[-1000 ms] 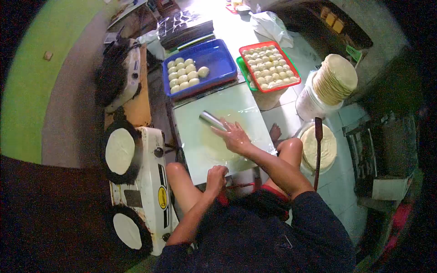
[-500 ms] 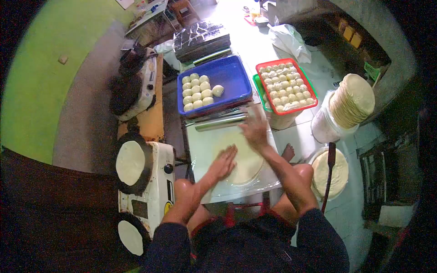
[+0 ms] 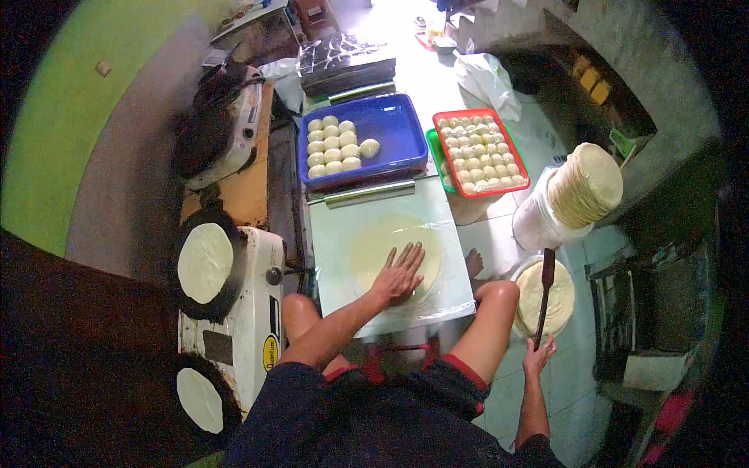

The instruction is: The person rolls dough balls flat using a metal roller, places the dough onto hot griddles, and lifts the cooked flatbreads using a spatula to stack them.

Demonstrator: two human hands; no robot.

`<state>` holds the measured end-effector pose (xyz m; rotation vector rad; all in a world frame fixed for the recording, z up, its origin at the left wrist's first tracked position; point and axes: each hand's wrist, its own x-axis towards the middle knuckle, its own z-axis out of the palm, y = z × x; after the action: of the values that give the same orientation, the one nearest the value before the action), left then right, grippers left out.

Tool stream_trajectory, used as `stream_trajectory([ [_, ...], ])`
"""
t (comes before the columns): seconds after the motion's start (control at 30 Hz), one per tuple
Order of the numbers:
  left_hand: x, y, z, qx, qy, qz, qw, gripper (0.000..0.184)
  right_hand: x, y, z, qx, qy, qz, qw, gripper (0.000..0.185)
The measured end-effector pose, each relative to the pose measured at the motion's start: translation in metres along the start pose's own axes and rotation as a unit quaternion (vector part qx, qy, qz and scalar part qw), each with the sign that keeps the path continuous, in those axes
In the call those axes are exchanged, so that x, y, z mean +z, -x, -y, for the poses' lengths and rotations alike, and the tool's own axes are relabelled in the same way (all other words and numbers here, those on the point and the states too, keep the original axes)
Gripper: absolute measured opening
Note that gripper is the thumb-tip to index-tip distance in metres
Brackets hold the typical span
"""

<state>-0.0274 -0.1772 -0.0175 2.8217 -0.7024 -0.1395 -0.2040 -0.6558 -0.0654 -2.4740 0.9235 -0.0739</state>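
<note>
My left hand (image 3: 399, 274) lies spread on a thin round dough sheet (image 3: 367, 246) on the white board (image 3: 331, 288). At my right side my right hand (image 3: 539, 355) is at the lower end of a long dark spatula (image 3: 545, 300), its fingers partly spread; whether they grip it is unclear. The spatula lies across a round stack of flatbreads (image 3: 563, 300). A metal rolling pin (image 3: 370, 193) rests at the board's far edge, beside the blue tray (image 3: 398, 129) of dough balls (image 3: 331, 143).
Two dark pans (image 3: 226, 304) with flat dough rounds (image 3: 205, 263) sit on a white stove (image 3: 257, 312) at left. A red tray (image 3: 519, 186) of dough balls stands back right, near a white bucket (image 3: 534, 226) topped by stacked flatbreads (image 3: 597, 183).
The rolling pin has gone from my right hand to the board's far edge. My left hand has moved onto the dough, and my right hand has moved right and down to the spatula.
</note>
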Motion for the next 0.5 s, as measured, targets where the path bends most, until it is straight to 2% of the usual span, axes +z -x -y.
stream_trajectory([
  [0.13, -0.011, 0.054, 0.004, -0.042, 0.025, -0.011, 0.999, 0.071, -0.024, 0.007, 0.016, -0.093, 0.050, -0.019, 0.994, 0.040],
  [0.17, -0.006, 0.075, 0.007, -0.038, 0.020, -0.047, 0.998, 0.072, -0.035, 0.016, 0.038, -0.136, 0.020, -0.048, 0.989, 0.034],
  [0.23, -0.011, 0.106, 0.000, -0.083, 0.035, -0.058, 0.994, 0.072, -0.047, 0.033, 0.107, -0.275, -0.033, -0.011, 0.961, 0.033],
  [0.27, -0.017, 0.122, -0.006, -0.111, 0.041, -0.064, 0.991, 0.072, -0.045, 0.041, 0.150, -0.344, -0.062, 0.012, 0.937, 0.032],
  [0.33, -0.029, 0.137, -0.016, -0.121, 0.064, -0.091, 0.986, 0.075, -0.028, 0.069, 0.256, -0.512, -0.091, 0.046, 0.853, 0.033],
  [0.37, -0.039, 0.141, -0.020, -0.135, 0.080, -0.086, 0.984, 0.075, -0.022, 0.099, 0.312, -0.513, -0.129, 0.137, 0.837, 0.036],
  [0.43, -0.049, 0.149, -0.021, -0.157, 0.085, -0.096, 0.979, 0.071, -0.023, 0.169, 0.408, -0.573, -0.119, 0.240, 0.775, 0.038],
  [0.47, -0.058, 0.155, -0.017, -0.171, 0.105, -0.069, 0.977, 0.069, -0.027, 0.199, 0.443, -0.630, -0.077, 0.251, 0.731, 0.038],
  [0.5, -0.068, 0.168, -0.011, -0.166, 0.065, -0.069, 0.982, 0.069, -0.029, 0.222, 0.466, -0.660, -0.050, 0.275, 0.698, 0.035],
])
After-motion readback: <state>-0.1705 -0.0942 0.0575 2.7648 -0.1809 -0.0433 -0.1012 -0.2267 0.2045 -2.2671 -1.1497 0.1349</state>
